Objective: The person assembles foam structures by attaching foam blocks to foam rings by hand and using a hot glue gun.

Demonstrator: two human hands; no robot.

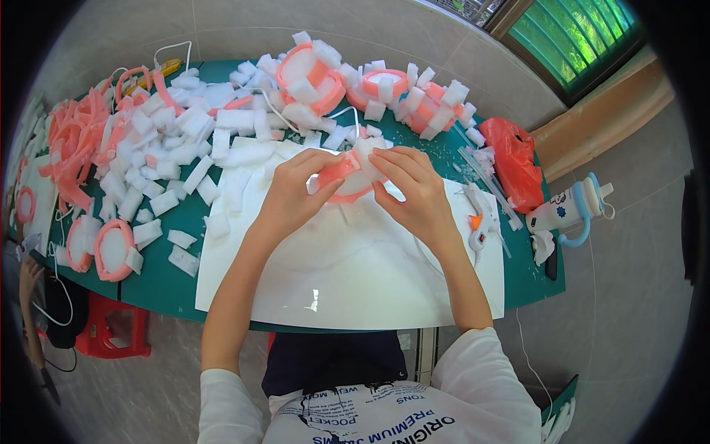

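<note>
My left hand and my right hand both grip a pink foam ring with white foam pieces, held just above the white sheet on the green table. The fingers of both hands press on the ring's white top piece. A white glue gun with an orange trigger lies on the sheet just right of my right hand.
Several loose white foam blocks cover the table's left half. Finished pink-and-white rings are stacked at the back, with more pink rings at far left. A red bag, a bottle with blue handle, glue sticks, and a red stool are nearby.
</note>
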